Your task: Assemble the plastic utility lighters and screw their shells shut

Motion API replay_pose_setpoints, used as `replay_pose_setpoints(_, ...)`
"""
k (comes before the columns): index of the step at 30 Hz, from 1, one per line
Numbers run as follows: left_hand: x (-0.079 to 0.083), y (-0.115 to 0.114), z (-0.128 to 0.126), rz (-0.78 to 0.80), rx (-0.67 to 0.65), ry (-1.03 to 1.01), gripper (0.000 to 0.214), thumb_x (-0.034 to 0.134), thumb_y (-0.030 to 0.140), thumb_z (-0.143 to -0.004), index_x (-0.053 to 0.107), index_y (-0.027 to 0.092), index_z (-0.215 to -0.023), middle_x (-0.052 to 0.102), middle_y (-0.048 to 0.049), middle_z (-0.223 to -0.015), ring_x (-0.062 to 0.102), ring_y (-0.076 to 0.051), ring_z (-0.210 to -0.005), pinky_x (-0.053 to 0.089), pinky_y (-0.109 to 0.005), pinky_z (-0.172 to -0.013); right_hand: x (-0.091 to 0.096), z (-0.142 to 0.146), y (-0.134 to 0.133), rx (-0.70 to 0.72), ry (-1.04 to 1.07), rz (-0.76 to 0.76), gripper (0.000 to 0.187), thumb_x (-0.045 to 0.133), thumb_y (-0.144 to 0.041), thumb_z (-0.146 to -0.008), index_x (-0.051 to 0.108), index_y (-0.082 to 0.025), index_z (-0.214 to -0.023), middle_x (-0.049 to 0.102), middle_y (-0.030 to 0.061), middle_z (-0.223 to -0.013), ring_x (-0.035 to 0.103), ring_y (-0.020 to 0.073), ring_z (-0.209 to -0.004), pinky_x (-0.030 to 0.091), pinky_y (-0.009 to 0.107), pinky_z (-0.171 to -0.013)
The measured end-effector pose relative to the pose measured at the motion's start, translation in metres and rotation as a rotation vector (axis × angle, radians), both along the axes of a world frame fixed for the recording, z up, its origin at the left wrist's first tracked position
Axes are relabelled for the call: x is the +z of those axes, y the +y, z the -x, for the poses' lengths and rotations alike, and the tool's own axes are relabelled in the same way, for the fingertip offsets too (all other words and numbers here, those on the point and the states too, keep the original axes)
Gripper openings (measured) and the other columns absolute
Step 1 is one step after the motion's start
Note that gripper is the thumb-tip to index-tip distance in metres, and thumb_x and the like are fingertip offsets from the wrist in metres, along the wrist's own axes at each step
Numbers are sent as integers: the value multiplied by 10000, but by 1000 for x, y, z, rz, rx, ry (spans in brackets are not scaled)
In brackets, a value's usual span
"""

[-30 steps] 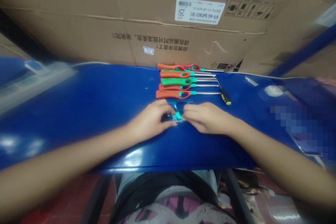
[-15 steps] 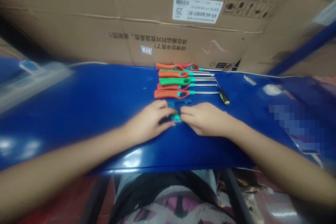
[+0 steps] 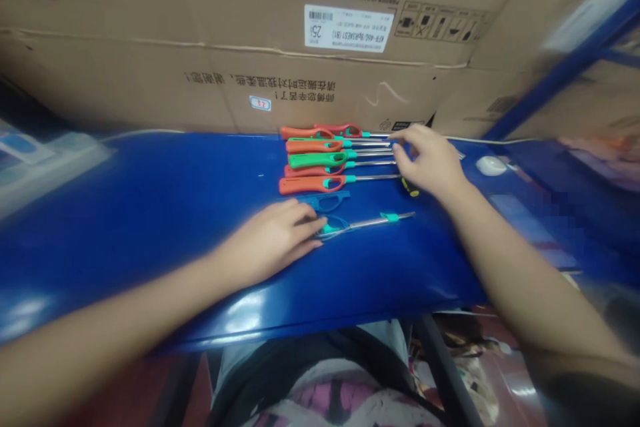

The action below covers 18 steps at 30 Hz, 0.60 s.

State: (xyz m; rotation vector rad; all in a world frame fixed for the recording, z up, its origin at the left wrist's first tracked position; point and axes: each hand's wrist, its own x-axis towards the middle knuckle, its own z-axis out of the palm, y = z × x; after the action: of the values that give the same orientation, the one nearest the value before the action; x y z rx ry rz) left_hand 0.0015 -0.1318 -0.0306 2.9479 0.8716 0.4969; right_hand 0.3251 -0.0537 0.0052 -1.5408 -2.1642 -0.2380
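Observation:
My left hand (image 3: pixel 273 240) lies flat on the blue table (image 3: pixel 150 200), fingers stretched onto the near end of a part-built lighter: a thin metal rod with teal pieces (image 3: pixel 373 220). A loose blue handle shell (image 3: pixel 327 200) sits just behind it. My right hand (image 3: pixel 430 160) is farther back and right, at the metal tips of a row of orange and green long-nosed lighters (image 3: pixel 310 161). Its fingers are curled over a small screwdriver, of which only the black and yellow handle end (image 3: pixel 413 191) shows below the palm.
A large cardboard box (image 3: pixel 200 47) with a white label stands right behind the lighters. A white round object (image 3: pixel 491 165) lies at the right. A pale, blurred object (image 3: pixel 45 160) sits at the left edge. A blue bar crosses the upper right.
My right hand left the blue lighter part and moved back and right to the screwdriver. The rod with teal pieces now lies uncovered. My left hand stayed on it.

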Motion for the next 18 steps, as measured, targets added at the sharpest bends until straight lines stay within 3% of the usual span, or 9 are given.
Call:
replay_pose_setpoints(2, 0, 0, 0, 9, -16, 3, 363, 505, 385, -1024, 660, 170, -1272, 661, -131, -1192, 632, -259, -1061, 535, -399, -903, -7, -28, 19, -214, -18, 31, 379, 473, -242, -915, 652, -128, -1229, 625, 191, -1246, 568, 353, -1172, 456, 464, -985)
replay_pose_setpoints(4, 2, -1, -1, 17, -16, 3, 389, 507, 403, -1021, 638, 171, -1304, 650, -137, -1236, 623, -271, -1097, 526, -410, -920, -16, -55, 34, -436, -41, 118, 499, 505, -241, -878, 569, -83, -1348, 527, 245, -1387, 476, 431, -1279, 429, 553, -1014)
replay_pose_setpoints(8, 12, -4, 0, 10, -40, 30, 397, 506, 405, -1018, 613, 227, -1356, 643, -124, -1262, 612, -266, -1097, 513, -397, -908, -33, -91, 50, -657, -41, 322, 554, 535, -252, -844, 533, -65, -1366, 451, 271, -1469, 433, 444, -1318, 432, 572, -1026)
replay_pose_setpoints(12, 20, -4, 6, -26, -72, 76, 379, 528, 391, -1003, 638, 246, -1336, 651, -121, -1230, 615, -263, -1055, 508, -396, -887, -38, -100, 54, -686, -35, 330, 501, 560, -239, -813, 596, -87, -1288, 542, 260, -1344, 524, 408, -1217, 476, 529, -967)
replay_pose_setpoints(18, 19, -2, 9, 3, -53, 179, 395, 481, 356, -1018, 606, 245, -1376, 638, -120, -1260, 628, -268, -1052, 519, -416, -903, -33, -99, 56, -601, -32, 353, 320, 601, -189, -785, 669, -187, -1098, 676, 128, -1032, 647, 276, -951, 515, 387, -863)
